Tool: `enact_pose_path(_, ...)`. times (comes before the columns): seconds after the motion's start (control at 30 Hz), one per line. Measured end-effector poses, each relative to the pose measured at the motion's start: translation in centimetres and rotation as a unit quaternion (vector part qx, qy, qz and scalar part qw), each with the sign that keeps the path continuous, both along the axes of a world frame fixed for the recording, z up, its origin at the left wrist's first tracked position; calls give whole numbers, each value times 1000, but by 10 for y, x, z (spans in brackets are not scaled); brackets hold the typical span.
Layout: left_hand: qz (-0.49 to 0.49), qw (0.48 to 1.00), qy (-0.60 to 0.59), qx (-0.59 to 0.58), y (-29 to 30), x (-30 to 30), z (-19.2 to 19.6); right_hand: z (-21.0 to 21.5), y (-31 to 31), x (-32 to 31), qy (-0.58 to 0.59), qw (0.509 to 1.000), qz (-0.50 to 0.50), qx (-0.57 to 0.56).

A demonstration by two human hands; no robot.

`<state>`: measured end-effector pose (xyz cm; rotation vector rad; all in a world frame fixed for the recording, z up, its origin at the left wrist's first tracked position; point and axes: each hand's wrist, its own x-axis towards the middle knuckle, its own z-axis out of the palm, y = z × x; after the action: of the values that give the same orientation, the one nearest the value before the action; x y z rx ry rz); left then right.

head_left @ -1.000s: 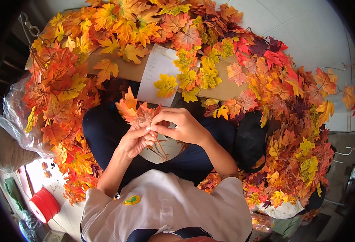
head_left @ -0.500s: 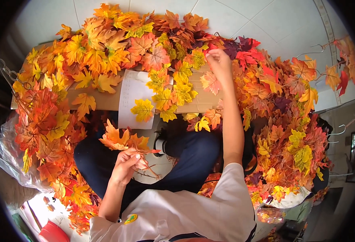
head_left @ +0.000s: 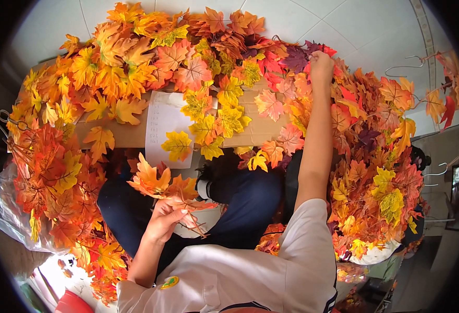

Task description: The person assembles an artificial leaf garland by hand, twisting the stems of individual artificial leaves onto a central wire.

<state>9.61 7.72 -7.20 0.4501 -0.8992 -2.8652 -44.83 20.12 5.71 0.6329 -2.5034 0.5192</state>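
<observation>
My left hand (head_left: 165, 220) is closed round the thin brown stems of a few artificial maple leaves (head_left: 153, 178). The orange leaves fan out above the fingers, and the bare stem ends (head_left: 198, 228) stick out beyond the thumb. With the arm stretched out, my right hand (head_left: 322, 69) is at the far edge of the leaf pile, its fingers curled down beside a purple maple leaf (head_left: 295, 59) and bright red ones. Whatever those fingertips grip is hidden by the hand.
Heaps of orange and yellow leaves (head_left: 112, 68) cover the cardboard (head_left: 261, 136) ahead of me. A sheet of paper (head_left: 159, 138) lies on it. More leaves (head_left: 370, 172) hang at the right, near metal hooks (head_left: 404, 68). A clear plastic bag (head_left: 18, 214) sits at the left.
My right hand has moved right, from beside the yellow and red leaves to the purple and red ones. My left hand still holds the stems, its thumb slightly shifted.
</observation>
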Motion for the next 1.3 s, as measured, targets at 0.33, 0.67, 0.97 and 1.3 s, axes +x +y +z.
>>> enact_pose_path(0.33,16,1000,-16,19,18,-9,5,85,3,103,79,960,147,-224)
enact_pose_path(0.67,163,979,-46,110,-11,-4,17,0,9,341,-18,800,599,37)
enact_pose_path(0.97,147,987,-41,-41,2,2,36,-46,2,403,-309,740,553,-227)
enact_pose_path(1.3,138,982,-17,-132,15,-4,54,-72,0,418,-523,637,409,-393)
